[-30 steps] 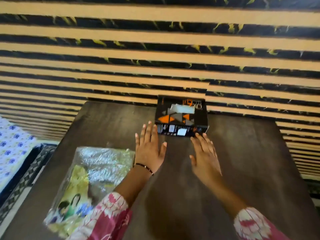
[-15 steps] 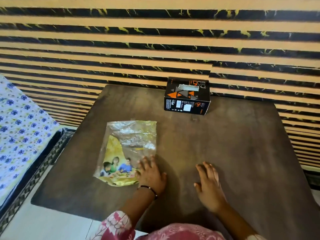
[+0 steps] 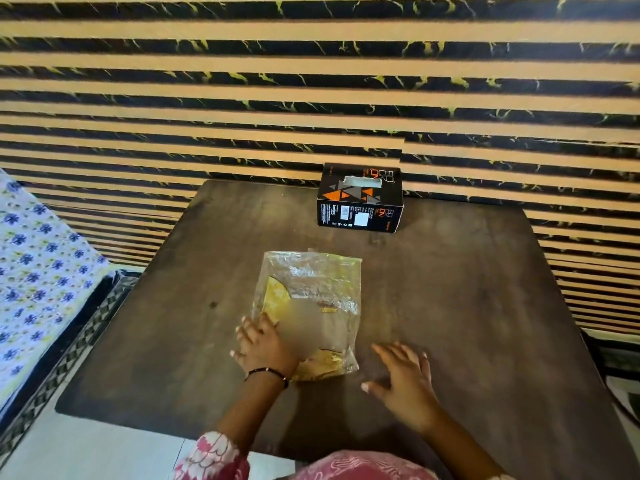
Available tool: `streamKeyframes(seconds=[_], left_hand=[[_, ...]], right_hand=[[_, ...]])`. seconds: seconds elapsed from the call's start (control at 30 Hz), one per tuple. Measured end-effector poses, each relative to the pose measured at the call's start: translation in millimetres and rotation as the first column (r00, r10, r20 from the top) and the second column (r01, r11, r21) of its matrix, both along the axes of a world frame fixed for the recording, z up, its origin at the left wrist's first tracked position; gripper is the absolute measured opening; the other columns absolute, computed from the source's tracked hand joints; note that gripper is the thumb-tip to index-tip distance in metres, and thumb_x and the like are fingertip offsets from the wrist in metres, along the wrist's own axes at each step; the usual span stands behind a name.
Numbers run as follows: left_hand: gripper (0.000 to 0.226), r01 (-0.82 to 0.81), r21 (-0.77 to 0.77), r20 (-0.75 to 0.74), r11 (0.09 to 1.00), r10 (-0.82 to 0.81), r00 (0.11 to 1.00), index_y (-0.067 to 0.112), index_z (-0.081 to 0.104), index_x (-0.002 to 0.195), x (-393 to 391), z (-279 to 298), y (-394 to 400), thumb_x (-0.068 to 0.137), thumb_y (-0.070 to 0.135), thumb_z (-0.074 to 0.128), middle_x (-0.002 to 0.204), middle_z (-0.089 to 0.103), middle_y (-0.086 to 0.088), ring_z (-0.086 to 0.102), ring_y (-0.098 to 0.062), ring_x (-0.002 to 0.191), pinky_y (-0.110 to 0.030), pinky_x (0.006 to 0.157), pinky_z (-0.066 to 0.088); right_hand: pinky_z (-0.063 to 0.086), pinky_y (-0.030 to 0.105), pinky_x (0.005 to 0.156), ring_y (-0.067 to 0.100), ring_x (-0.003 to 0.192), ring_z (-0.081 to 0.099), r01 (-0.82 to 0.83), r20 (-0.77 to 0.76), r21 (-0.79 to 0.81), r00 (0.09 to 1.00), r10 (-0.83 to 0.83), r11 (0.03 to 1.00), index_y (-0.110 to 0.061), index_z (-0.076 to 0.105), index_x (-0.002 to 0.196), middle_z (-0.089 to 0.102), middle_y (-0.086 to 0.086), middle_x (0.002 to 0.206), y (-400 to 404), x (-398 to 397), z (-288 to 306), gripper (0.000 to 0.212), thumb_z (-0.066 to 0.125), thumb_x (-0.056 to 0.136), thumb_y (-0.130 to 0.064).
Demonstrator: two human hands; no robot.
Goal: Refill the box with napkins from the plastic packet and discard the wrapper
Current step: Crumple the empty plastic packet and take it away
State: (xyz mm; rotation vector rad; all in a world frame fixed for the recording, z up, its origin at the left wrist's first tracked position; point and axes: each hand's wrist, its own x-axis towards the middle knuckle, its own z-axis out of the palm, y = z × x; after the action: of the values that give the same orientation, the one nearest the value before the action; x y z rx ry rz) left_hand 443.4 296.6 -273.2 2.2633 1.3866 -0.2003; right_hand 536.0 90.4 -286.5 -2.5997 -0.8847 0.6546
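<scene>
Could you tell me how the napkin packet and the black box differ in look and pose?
The plastic packet lies flat, clear and crinkled with yellow print; the black box stands rigid, with orange and grey triangles. The left hand rests on the packet, while the box is untouched at the far edge. Both sit on the dark table.

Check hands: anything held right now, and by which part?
Nothing is gripped. The left hand lies flat on the packet's near-left corner, pressing it to the table. The right hand is open, beside the packet, apart from it.
</scene>
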Motion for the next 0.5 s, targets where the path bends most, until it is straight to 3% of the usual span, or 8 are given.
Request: streamKeyframes(seconds=[0.13, 0.27, 0.5], left_hand=[[0.079, 0.07, -0.032, -0.009, 0.997, -0.07, 0.997, 0.008, 0.013, 0.144, -11.0, -9.4, -9.0, 0.087, 0.048, 0.05, 0.153, 0.013, -0.02, 0.022, -0.038, 0.137, -0.045, 0.111, 0.022], [0.076, 0.238, -0.045, 0.099, 0.97, -0.232, 0.968, 0.012, 0.018, 0.144, -8.6, -11.4, -25.7, 0.084, 0.043, 0.054, 0.147, 0.027, -0.014, 0.033, -0.034, 0.13, -0.04, 0.106, 0.031], [0.069, 0.542, -0.064, 0.26, 0.838, -0.511, 0.82, 0.022, 0.023, 0.145, 13.2, -1.9, -44.6, 0.086, 0.035, 0.057, 0.141, 0.041, -0.008, 0.047, -0.025, 0.123, -0.025, 0.095, 0.034]], right_hand=[[-0.006, 0.054, 0.114, 0.012, 0.143, 0.016, -0.051, -0.02, 0.02, 0.998, 0.052, 0.998, -0.039, 0.029, 0.141, 0.032, -0.013, 0.15, 10.4, -7.9, 5.4, 0.06, 0.053, 0.086, -0.046], [-0.005, 0.055, 0.114, 0.01, 0.142, 0.02, -0.028, -0.02, 0.014, 0.999, 0.028, 1.0, -0.037, 0.031, 0.141, 0.034, -0.011, 0.15, 15.1, -4.3, 7.0, 0.058, 0.055, 0.087, -0.039], [-0.009, 0.061, 0.111, 0.007, 0.142, 0.017, -0.054, -0.095, 0.032, 0.994, 0.056, 0.998, -0.038, 0.033, 0.139, 0.035, -0.015, 0.148, 29.7, -6.1, 14.3, 0.049, 0.04, 0.095, -0.019]])
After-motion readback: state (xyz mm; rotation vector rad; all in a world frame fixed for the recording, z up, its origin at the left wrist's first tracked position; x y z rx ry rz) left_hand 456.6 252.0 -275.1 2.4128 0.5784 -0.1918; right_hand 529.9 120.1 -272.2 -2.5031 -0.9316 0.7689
